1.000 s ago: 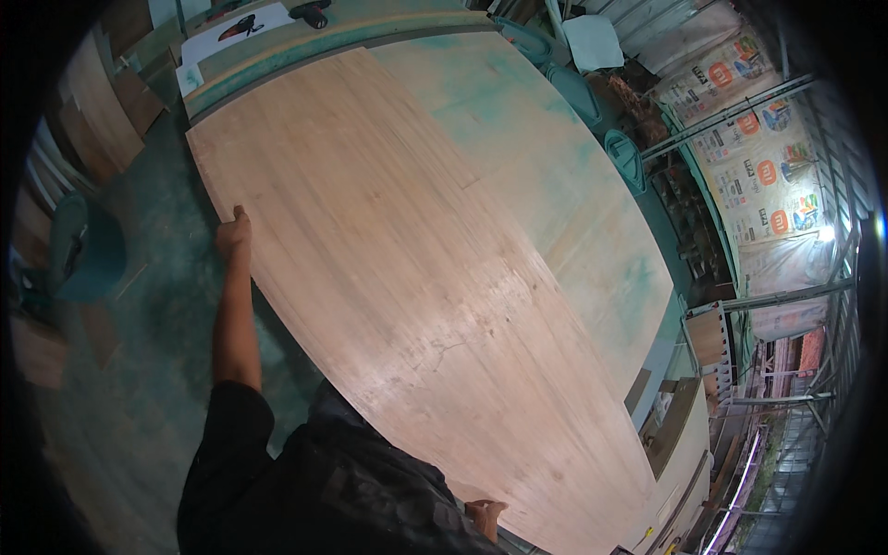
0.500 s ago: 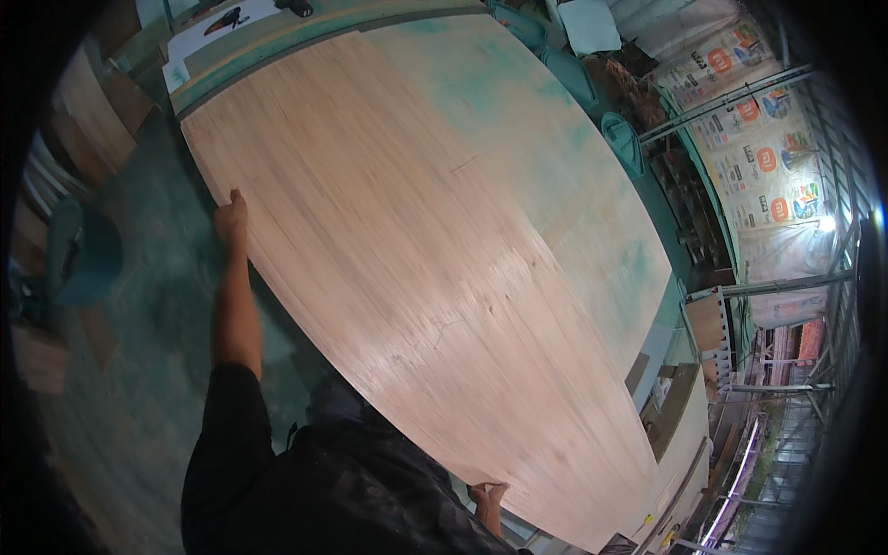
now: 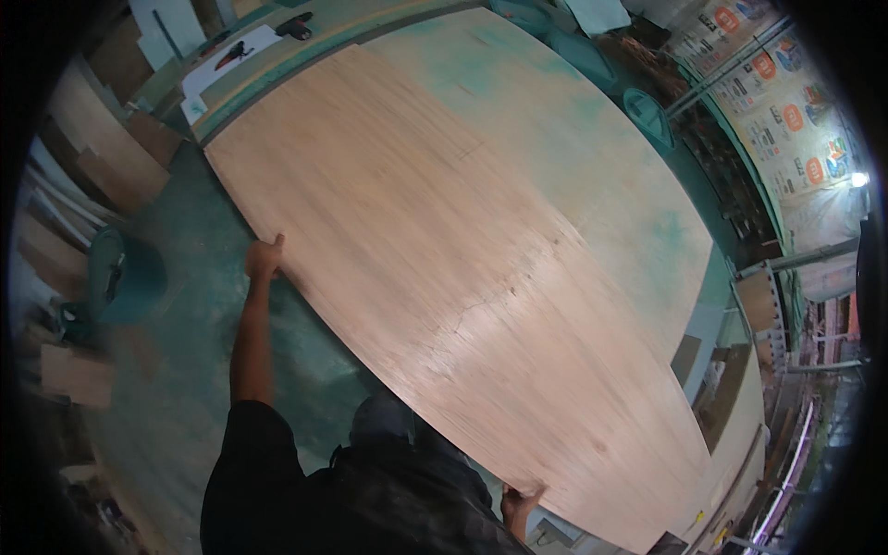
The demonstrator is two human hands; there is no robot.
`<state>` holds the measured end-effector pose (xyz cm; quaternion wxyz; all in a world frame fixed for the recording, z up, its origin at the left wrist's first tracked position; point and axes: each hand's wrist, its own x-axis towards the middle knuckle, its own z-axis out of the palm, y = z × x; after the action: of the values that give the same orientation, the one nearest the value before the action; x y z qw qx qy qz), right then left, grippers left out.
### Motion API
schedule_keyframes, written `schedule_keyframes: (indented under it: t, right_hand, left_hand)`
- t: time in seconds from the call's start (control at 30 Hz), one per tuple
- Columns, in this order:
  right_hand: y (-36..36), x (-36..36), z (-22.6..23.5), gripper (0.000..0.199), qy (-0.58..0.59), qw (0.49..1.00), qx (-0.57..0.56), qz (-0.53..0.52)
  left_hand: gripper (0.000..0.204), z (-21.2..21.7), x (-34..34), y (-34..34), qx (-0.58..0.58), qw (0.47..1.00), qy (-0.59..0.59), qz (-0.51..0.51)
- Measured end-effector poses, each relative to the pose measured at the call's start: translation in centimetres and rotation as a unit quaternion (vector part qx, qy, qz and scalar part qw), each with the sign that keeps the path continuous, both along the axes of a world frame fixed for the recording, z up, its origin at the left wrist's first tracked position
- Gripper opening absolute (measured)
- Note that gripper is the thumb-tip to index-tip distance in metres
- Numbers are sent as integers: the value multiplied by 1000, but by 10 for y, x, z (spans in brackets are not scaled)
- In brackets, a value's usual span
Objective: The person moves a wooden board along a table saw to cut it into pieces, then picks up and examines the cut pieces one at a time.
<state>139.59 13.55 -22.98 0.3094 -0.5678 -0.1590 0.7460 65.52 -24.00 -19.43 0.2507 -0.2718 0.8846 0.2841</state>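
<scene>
A large plywood sheet (image 3: pixel 398 194) with straight brown grain spans the middle. It lies over a second pale board (image 3: pixel 592 157) with green stains, which shows along the far right side. My left hand (image 3: pixel 265 255) grips the sheet's near left edge, thumb on top and the other fingers mostly hidden. Farther along the same edge, toward the lower right, my right hand (image 3: pixel 520 511) holds it with the thumb over the top. Its fingers underneath are hidden. Fine cracks or scratches and a few dark knots mark the sheet's face.
At the far left a worktop (image 3: pixel 305 69) carries a black drill-like tool (image 3: pixel 296 26) and an orange-and-black hand tool (image 3: pixel 233 55). A dark green bin (image 3: pixel 129 277) stands on the left floor by leaning boards (image 3: pixel 102 139). Green baskets (image 3: pixel 646 116) sit behind the boards.
The view has shifted, so the sheet and both hands appear farther right and lower. Both hands keep hold of the near edge; the left looks slightly farther from the sheet's left corner.
</scene>
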Motion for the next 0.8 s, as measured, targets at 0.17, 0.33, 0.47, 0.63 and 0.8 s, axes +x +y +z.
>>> schedule_keyframes:
  t: [0.17, 0.33, 0.47, 0.63, 0.8]
  right_hand:
    - [27, -14, -13, 76, -27, 995, 9, -97]
    - [56, 21, -32, 81, -58, 990, -90, -87]
    - [58, 24, -35, 83, -132, 985, -94, -51]
    - [80, -16, -3, 83, -217, 973, -72, -25]
    - [96, -21, -13, 83, -205, 974, -89, -32]
  left_hand:
    - [70, -50, -11, -24, 120, 972, 111, 171]
    - [70, -23, 1, 1, 111, 971, 110, 179]
    - [69, -26, 0, -2, 103, 973, 119, 172]
    - [67, -38, -15, 23, 112, 970, 147, 155]
    - [65, -26, -25, 33, 79, 976, 144, 147]
